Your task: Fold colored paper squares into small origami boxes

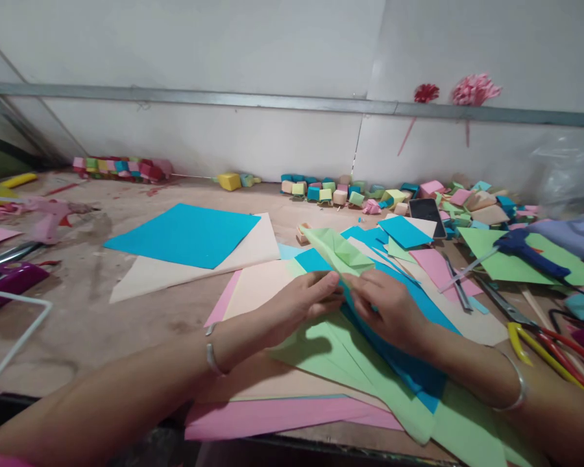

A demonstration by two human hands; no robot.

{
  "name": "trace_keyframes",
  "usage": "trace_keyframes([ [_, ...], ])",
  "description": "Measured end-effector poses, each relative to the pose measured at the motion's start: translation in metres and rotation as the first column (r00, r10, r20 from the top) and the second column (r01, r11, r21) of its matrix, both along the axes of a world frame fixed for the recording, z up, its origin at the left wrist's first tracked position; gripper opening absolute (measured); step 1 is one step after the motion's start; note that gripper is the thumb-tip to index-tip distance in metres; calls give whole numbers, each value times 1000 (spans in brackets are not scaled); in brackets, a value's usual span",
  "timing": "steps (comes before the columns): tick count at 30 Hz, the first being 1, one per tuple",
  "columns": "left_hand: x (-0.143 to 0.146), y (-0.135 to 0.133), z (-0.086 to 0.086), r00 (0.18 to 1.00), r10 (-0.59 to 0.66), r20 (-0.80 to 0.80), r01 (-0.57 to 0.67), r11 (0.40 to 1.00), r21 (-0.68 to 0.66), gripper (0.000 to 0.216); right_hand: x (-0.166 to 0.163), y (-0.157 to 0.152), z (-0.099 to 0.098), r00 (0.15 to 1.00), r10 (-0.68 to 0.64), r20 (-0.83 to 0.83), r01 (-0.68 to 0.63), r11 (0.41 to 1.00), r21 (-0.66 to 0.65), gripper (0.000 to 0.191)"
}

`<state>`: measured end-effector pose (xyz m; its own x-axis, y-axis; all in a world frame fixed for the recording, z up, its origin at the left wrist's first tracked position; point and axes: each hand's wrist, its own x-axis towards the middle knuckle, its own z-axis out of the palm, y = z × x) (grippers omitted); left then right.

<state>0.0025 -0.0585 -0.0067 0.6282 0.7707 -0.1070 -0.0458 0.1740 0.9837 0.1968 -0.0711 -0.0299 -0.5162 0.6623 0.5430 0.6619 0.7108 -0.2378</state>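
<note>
- Nearest to me, a pink paper sheet (282, 420) lies at the table edge, below the cream and green sheets.
- My left hand (316, 295) and my right hand (389, 308) meet above the paper pile; the fingers of both are closed narrowly, pinching the lower end of the folded light-green paper (340, 251).
- This folded piece stands tilted above the blue sheet (418, 370), in the middle of my view.
- To the right I see scissors (503, 303) and, farther, a blue glue gun (530, 251) upon green paper.
- Beyond, a smartphone (424, 213) lies beside many small paper cubes (314, 193).
- Farthest, pink (474, 91) and red paper flowers (426, 93) are at the metal rail (272, 100).
</note>
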Motion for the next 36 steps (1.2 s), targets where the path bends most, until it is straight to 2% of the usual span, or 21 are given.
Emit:
trace_keyframes([
  [2, 1, -1, 0, 990, -21, 140, 19, 1000, 18, 45, -6, -8, -1, 998, 64, 28, -66, 997, 49, 28],
  [5, -1, -1, 3, 984, 13, 177, -23, 998, 52, 42, -13, -15, -3, 995, 78, 60, -83, 992, 91, 29],
  [7, -2, -1, 3, 970, 2, 244, 2, 1000, -16, 41, -16, -17, -3, 995, 84, 48, -88, 992, 92, 30],
  [12, -1, 2, -3, 904, 6, 427, 86, 977, -195, 30, -17, -23, 2, 977, 204, -62, -201, 978, 61, 37],
  [14, 0, 3, -3, 896, 31, 442, 97, 960, -262, 29, -14, -25, 5, 987, 142, -74, -132, 983, 124, 34],
  [16, 0, 4, -3, 900, 36, 434, 110, 945, -308, 34, -12, -25, 7, 999, -19, -44, 27, 979, 202, 29],
  [19, 0, 5, -4, 897, 23, 441, 123, 946, -300, 46, -11, -22, 7, 981, -193, -3, 188, 952, 242, 24],
  [22, 1, 5, -4, 899, 20, 438, 116, 952, -282, 52, -13, -18, 6, 988, -155, -16, 156, 975, 158, 24],
  [26, 1, 5, -5, 901, -6, 433, 135, 955, -266, 45, -13, -17, 7, 995, -53, -83, 55, 998, 23, 29],
  [32, -2, 5, -7, 911, -67, 407, 182, 951, -250, 42, -13, -19, 6, 986, -61, -152, 44, 993, -114, 28],
  [36, -4, 4, -6, 919, -95, 384, 199, 950, -239, 45, -14, -21, 7, 961, -63, -270, 22, 988, -150, 21],
])
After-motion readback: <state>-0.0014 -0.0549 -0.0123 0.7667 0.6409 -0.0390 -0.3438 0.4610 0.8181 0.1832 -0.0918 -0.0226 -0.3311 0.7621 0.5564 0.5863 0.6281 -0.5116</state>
